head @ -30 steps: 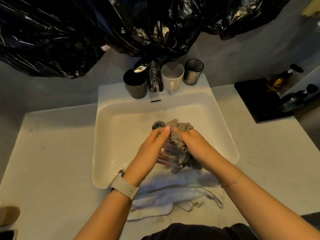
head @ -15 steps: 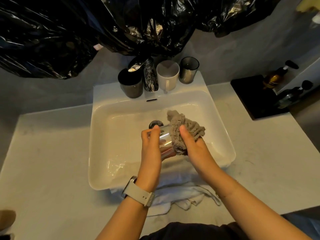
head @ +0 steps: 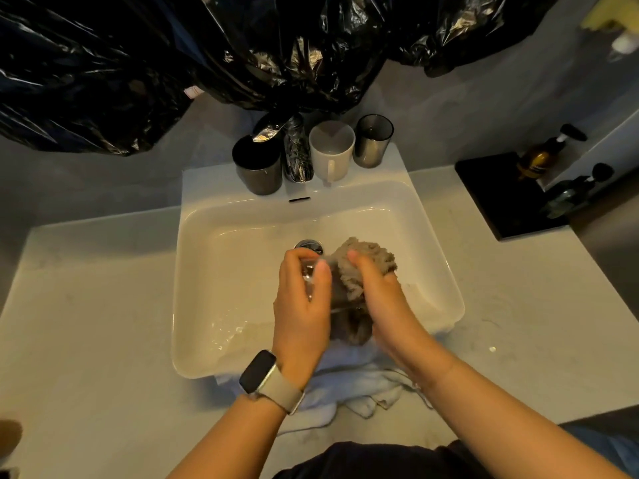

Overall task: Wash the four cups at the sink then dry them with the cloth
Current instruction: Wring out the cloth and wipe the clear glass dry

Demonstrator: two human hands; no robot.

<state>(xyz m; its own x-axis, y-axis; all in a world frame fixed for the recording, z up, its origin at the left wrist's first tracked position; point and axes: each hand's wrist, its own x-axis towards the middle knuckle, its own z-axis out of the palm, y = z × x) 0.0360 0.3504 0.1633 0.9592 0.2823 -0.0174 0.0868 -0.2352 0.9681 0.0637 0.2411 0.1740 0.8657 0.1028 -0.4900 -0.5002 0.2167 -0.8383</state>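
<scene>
Change: since half a second ago the two hands have drawn closer together over the basin, and the grey cloth now sits further into the clear glass; the three cups at the back have not moved.
Left hand (head: 304,302): fingers and thumb curl round the clear glass (head: 316,283), holding it on its side above the sink (head: 207,257); a watch (head: 268,380) is on the wrist.
Right hand (head: 383,302): grips the grey cloth (head: 363,264), the thumb pressing it against the glass mouth, with part of the cloth showing through the glass wall.
Clear glass: held above the basin, near the drain (head: 308,246), touching nothing but hand and cloth.
Back ledge: a dark cup (head: 257,171) stands left of the tap (head: 297,150); a white mug (head: 331,152) and a grey tumbler (head: 372,141) stand right of it, all upright.
Front edge: a white towel (head: 356,388) lies bunched on the counter (head: 86,323), against the sink's near rim.
Right side: a black tray (head: 498,195) lies on the counter, with two pump bottles (head: 539,155) beside it.
Above: black plastic sheeting (head: 138,63) hangs over the wall.
</scene>
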